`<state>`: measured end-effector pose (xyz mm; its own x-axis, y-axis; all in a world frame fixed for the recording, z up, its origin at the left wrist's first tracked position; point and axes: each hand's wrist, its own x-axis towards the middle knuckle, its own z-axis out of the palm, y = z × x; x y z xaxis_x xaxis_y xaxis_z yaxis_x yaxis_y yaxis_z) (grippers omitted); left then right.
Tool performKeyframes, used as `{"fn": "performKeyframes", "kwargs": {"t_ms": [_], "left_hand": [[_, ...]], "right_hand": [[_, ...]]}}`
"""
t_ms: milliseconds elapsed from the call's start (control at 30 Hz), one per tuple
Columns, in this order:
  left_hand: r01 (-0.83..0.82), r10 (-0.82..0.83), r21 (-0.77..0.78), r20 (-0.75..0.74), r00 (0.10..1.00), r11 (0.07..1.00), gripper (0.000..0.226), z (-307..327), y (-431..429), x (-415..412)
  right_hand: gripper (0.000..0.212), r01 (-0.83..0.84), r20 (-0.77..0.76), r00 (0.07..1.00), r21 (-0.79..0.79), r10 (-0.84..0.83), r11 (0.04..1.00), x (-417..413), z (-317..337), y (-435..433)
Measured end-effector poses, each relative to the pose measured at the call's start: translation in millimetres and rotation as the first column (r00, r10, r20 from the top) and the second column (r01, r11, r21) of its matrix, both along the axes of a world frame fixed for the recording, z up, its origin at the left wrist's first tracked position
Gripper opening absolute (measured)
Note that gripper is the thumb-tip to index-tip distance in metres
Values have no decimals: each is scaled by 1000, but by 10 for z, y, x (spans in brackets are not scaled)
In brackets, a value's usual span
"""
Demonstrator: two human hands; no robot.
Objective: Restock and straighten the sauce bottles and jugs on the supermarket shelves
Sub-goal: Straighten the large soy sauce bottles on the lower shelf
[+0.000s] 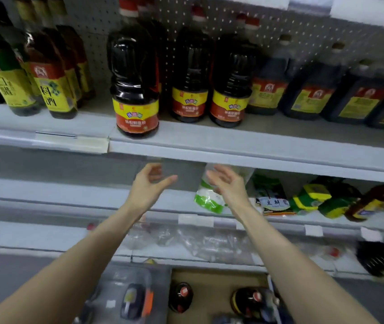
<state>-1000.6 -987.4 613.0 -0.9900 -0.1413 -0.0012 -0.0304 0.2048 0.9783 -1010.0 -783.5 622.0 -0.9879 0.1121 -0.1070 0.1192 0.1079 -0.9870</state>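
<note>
Standing upright at the front lip of the upper shelf (244, 139), the red-capped soy sauce jug (136, 90) is left of and ahead of two matching jugs (191, 85). Below it, the left hand (150, 183) and right hand (226, 183) hover apart, fingers loosely spread, holding nothing.

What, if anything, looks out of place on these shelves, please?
One dark sauce jug stands at the front edge of the upper shelf, ahead of the matching jugs beside it, so the row is uneven. On the shelf below, a brown bottle is tipped over beside the packets.
</note>
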Motion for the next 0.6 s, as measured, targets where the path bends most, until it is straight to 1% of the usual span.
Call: {"fn": "performKeyframes", "kwargs": {"t_ms": [100,167,233,300,367,500,600], "left_hand": [[-6,5,19,62,998,1000,47,-313,405,250],[-1,-4,39,132,991,999,44,-530,623,396],[8,-21,68,204,979,998,48,-777,805,523],[-10,-13,82,276,961,997,51,-1080,933,633],[-21,-6,77,327,945,997,48,-1349,991,732],[-22,-16,84,427,904,996,32,-2028,1048,914],[-61,12,84,486,874,995,34,-2645,1063,1068]], "right_hand": [[40,-23,63,998,22,22,999,200,-366,359],[44,-34,120,992,35,29,999,302,-632,577],[45,-59,168,984,51,50,997,397,-903,771],[41,-76,227,972,57,62,995,499,-1192,911],[38,-96,287,955,50,78,994,599,-1477,970],[39,-133,407,908,55,100,990,810,-2241,1031],[31,-171,476,872,70,118,983,968,-2874,999]]}}
